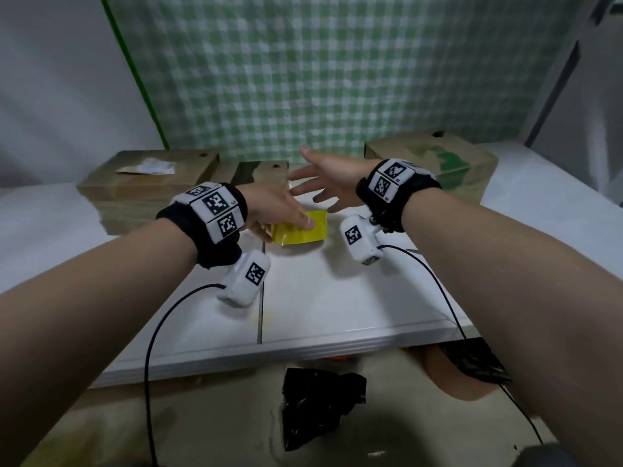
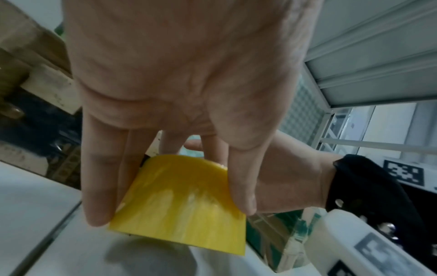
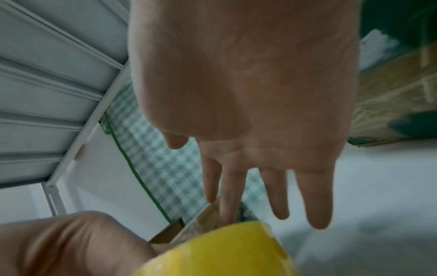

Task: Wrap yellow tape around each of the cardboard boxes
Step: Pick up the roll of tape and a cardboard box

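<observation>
My left hand (image 1: 279,214) grips a roll of yellow tape (image 1: 301,229) on the white table, thumb on one side and fingers on the other; the left wrist view shows the yellow roll (image 2: 182,203) between them. My right hand (image 1: 323,178) hovers open with spread fingers just beyond the roll, reaching toward a small cardboard box (image 1: 261,173) at the back middle. A larger cardboard box (image 1: 145,187) with a white label lies at the back left. Another cardboard box (image 1: 438,163) with green print stands at the back right. In the right wrist view the straight fingers (image 3: 274,196) hang above the tape (image 3: 220,252).
The white table (image 1: 337,298) has a seam running front to back and a near edge in front of me. A green checked cloth (image 1: 337,72) hangs behind the boxes. Black bags (image 1: 320,409) lie on the floor below. Cables trail from both wrist cameras.
</observation>
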### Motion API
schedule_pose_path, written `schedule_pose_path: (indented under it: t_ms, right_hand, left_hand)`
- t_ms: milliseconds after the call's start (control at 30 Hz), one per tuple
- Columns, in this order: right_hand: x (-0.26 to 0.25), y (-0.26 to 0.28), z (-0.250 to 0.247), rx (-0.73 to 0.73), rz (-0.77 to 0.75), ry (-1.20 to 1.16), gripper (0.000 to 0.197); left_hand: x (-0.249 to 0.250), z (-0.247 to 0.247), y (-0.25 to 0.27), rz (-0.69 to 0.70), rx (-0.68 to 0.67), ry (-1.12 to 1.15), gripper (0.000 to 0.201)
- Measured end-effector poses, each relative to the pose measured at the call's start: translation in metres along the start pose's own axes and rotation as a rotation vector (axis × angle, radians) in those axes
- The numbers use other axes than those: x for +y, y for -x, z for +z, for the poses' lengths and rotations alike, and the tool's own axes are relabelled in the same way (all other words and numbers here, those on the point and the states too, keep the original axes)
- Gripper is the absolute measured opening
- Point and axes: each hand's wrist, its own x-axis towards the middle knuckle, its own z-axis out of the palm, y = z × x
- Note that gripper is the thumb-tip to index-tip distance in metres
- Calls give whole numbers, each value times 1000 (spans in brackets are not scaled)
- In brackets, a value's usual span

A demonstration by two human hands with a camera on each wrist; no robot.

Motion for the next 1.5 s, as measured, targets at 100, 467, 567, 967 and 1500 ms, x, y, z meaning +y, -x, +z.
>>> schedule_pose_path:
  t_ms: [100, 467, 567, 967, 1500]
  right_hand:
    - [2, 5, 0, 51, -33, -2, 73]
    - [47, 122, -37, 611, -139, -162, 35]
    - [63, 137, -53, 885, -148, -63, 22]
    - [121, 90, -136, 1024, 109, -177, 79]
    - [63, 87, -38, 683, 98, -7, 66]
  left_hand:
    - [-4, 1, -1, -13, 20, 42, 35]
    - [18, 59, 26, 44, 154, 256, 39]
    - [19, 77, 26, 55, 270, 271, 36]
    - [52, 68, -46, 113, 350, 93, 25]
    - [7, 26, 10, -39, 525, 385, 24]
